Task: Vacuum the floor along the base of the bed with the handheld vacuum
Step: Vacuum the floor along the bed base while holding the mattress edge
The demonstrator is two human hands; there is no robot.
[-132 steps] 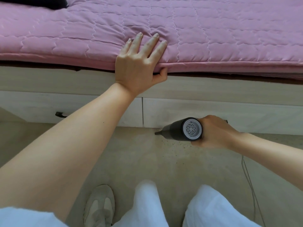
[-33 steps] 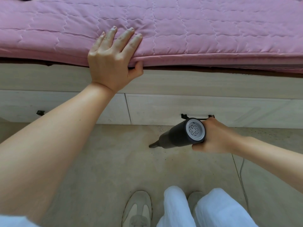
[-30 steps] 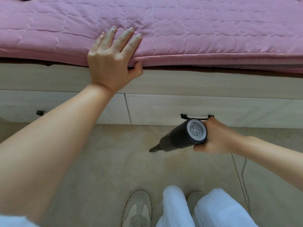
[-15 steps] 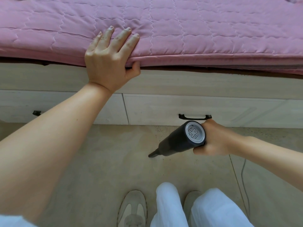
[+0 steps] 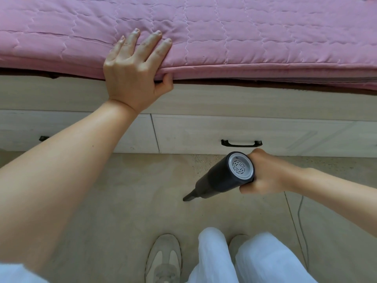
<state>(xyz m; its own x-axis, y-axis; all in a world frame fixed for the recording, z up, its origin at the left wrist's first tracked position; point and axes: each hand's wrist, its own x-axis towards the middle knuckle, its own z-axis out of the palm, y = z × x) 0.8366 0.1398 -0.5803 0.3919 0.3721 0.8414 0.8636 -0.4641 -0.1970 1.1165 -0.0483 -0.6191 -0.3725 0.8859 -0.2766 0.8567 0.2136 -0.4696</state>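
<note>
Your right hand grips the handheld vacuum, nozzle down on the floor just out from the bed base. Steer it back against that base, where specks remain, keeping it low. Your left hand braces on the pink mattress edge, fingers spread flat, thumb tucked under.

left hand flat, right hand curled
</note>
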